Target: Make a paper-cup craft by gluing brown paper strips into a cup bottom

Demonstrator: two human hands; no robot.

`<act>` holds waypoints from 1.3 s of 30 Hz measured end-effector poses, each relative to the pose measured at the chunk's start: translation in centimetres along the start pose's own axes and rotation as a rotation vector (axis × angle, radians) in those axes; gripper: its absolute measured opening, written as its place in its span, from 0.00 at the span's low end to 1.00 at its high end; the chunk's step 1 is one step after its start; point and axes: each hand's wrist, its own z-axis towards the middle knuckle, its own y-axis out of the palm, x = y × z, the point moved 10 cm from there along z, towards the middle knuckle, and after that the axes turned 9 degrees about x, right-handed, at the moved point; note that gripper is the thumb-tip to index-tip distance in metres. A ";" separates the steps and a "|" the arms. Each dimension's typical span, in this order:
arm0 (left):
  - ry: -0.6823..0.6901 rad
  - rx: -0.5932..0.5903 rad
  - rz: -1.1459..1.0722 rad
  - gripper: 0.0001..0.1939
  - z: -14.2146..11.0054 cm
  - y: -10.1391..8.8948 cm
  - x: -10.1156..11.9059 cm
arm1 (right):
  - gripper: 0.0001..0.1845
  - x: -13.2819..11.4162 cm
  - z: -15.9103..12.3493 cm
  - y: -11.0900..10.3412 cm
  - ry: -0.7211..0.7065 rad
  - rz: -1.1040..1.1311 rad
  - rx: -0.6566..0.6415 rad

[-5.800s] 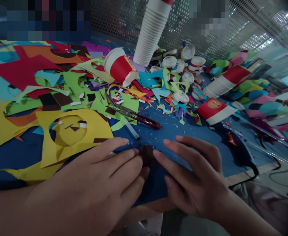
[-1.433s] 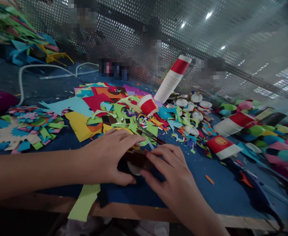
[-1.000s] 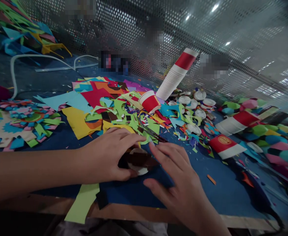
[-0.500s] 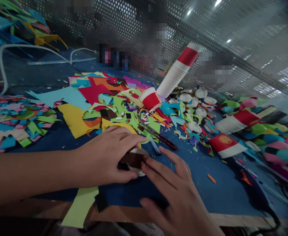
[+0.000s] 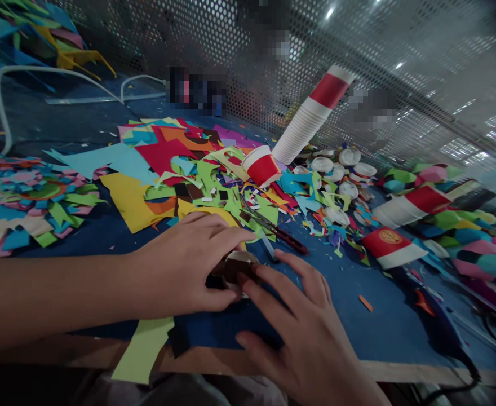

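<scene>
My left hand [image 5: 193, 265] curls round a small round white piece with brown paper [image 5: 233, 269] across it, thumb in front and fingers behind. It looks like a cut-off paper cup bottom, though the hand covers much of it. From the right, my right hand [image 5: 301, 321] lays its stretched fingertips on the brown paper, its thumb apart below. Just beyond the fingers lie a glue stick [image 5: 267, 246], clear and narrow, and dark red-handled scissors [image 5: 288, 238]. Near the table edge are a light green paper strip [image 5: 144, 349] and a black paper scrap [image 5: 179, 340].
Coloured paper scraps [image 5: 163, 152] heap behind my hands, with a cut red-and-white paper cup [image 5: 261, 166] and a leaning cup stack [image 5: 307, 124]. Cut cup bottoms [image 5: 349, 157] pile farther right. A dark glue gun [image 5: 432, 316] lies right, its cord over the table edge [image 5: 421, 372].
Over the last second my right fingertips have come back onto the brown paper, the thumb staying away. My left hand keeps its hold. Earlier, the view swung left and widened.
</scene>
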 end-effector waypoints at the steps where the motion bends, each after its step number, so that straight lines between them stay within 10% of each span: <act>1: 0.009 0.002 0.001 0.29 0.0 -0.1 0.1 | 0.21 0.0 0.0 0.0 0.004 0.000 0.004; 14: 0.040 0.016 0.034 0.27 0.0 -0.2 0.4 | 0.25 -0.4 -0.2 0.1 0.012 0.079 -0.041; 20: 0.024 -0.017 0.028 0.30 -0.1 -0.1 0.1 | 0.14 2.8 -1.1 -4.1 0.140 -0.037 0.284; 27: 0.041 0.023 -0.008 0.19 0.5 -0.6 0.3 | 0.06 3.8 -0.8 -1.0 0.245 -0.030 0.158; 39: -0.032 -0.012 -0.107 0.09 1.8 -0.2 -0.1 | 0.05 4.5 -0.6 -1.8 0.309 0.183 0.272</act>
